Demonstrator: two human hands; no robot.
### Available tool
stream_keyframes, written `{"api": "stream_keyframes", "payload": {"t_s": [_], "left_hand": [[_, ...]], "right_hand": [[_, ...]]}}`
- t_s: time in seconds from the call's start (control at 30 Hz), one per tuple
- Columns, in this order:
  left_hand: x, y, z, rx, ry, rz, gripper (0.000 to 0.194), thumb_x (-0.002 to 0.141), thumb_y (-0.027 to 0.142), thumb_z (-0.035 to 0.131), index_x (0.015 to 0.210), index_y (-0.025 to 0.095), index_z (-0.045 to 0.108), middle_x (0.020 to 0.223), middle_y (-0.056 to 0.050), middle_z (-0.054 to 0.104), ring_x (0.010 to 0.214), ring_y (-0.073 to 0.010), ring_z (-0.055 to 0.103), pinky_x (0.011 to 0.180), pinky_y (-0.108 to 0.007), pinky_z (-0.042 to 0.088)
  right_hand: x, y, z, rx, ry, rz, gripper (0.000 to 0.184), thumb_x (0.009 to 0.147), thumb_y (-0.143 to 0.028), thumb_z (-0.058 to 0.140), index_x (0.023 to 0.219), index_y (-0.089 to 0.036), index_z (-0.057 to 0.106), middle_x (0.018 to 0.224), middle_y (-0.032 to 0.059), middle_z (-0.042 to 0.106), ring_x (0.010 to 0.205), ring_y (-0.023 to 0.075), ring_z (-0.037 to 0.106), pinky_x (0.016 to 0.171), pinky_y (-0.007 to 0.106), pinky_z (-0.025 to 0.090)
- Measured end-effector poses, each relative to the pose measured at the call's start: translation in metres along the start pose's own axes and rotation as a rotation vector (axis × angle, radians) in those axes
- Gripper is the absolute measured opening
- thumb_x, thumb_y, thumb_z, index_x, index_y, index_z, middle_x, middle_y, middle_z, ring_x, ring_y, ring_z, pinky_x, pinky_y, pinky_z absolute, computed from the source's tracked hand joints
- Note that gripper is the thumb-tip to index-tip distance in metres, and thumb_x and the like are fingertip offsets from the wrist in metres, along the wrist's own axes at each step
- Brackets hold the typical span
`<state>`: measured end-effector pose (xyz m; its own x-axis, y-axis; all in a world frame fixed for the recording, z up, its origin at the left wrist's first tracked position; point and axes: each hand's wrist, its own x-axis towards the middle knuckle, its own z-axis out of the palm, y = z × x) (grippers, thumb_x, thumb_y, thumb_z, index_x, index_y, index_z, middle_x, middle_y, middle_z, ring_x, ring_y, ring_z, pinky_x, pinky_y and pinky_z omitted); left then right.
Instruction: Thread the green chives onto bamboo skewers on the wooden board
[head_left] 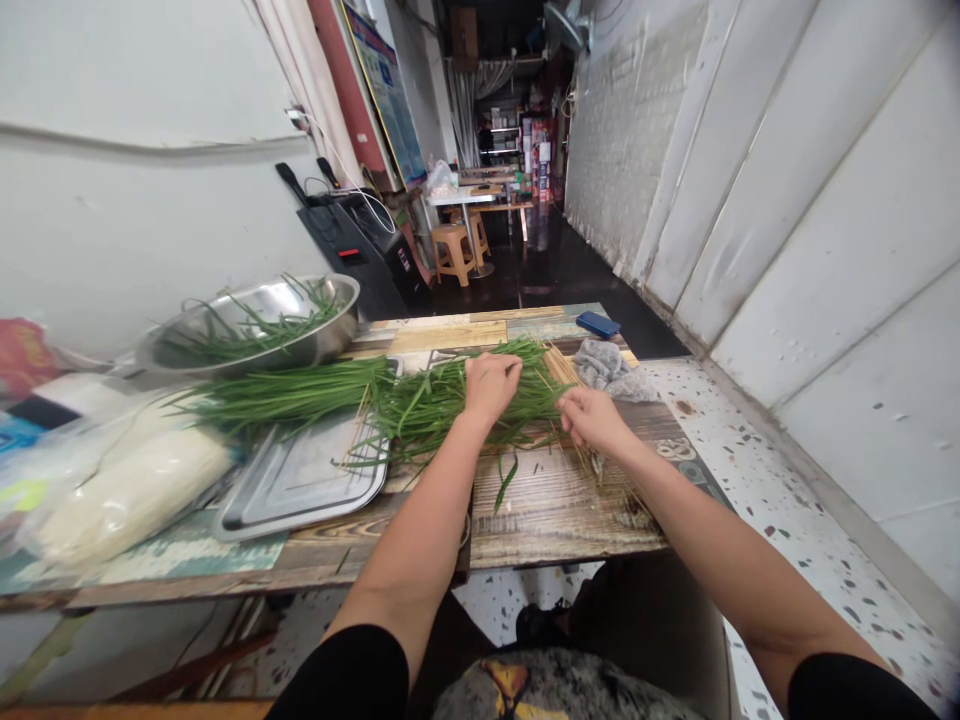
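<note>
A loose heap of green garlic chives (427, 405) lies across the table in front of me. Over its right part is my left hand (491, 385), its fingers curled together; what they pinch is hidden. My right hand (592, 418) is closed too, thumb and fingertips pressed together at the right ends of the chives, and the thing between them is too small to name. Just beyond it lies a bundle of thin wooden skewers (559, 368). More skewers (358, 425) stick out at the left of the heap. One loose chive leaf (506, 484) rests on the bare wood nearer me.
Left of the heap, a long chive bunch (300, 390) lies across a metal tray (300, 505). Behind stands a steel bowl (341, 325) with more chives. A clear plastic bag (135, 490) is far left. A grey cloth (604, 365) and blue box (598, 323) lie right.
</note>
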<state>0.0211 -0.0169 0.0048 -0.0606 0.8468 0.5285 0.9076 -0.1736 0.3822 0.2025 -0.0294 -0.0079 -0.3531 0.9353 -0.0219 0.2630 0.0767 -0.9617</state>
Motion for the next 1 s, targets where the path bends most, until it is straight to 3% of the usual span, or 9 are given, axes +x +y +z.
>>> {"api": "stream_keyframes", "payload": {"t_s": [0.43,0.6,1.0], "left_hand": [[0.0021,0.0043,0.0007,-0.251,-0.053,-0.077,0.020,0.078,0.026,0.054,0.082,0.019,0.071,0.077,-0.001,0.071,0.068,-0.0135,0.062,0.071,-0.023,0.047],[0.0030,0.0040,0.0014,-0.273,-0.089,-0.082,0.022,0.077,0.026,0.053,0.083,0.017,0.072,0.071,-0.002,0.070,0.065,-0.0135,0.060,0.065,-0.023,0.046],[0.0028,0.0024,0.0028,-0.308,-0.118,-0.085,0.024,0.078,0.026,0.054,0.090,0.017,0.071,0.077,-0.003,0.071,0.069,-0.0140,0.062,0.071,-0.025,0.048]], "right_hand": [[0.0010,0.0021,-0.0002,0.022,0.011,-0.048,0.010,0.076,-0.020,0.044,0.067,-0.018,0.048,0.043,-0.0082,0.049,0.024,0.0047,0.036,0.026,0.016,0.023],[0.0007,0.0015,-0.0005,0.019,0.011,-0.053,0.011,0.077,-0.021,0.044,0.067,-0.019,0.047,0.043,-0.0080,0.049,0.025,0.0050,0.036,0.027,0.016,0.024],[-0.0014,-0.0013,-0.0010,0.014,0.016,-0.055,0.012,0.077,-0.022,0.044,0.066,-0.019,0.047,0.043,-0.0082,0.048,0.025,0.0047,0.036,0.027,0.016,0.024]]}}
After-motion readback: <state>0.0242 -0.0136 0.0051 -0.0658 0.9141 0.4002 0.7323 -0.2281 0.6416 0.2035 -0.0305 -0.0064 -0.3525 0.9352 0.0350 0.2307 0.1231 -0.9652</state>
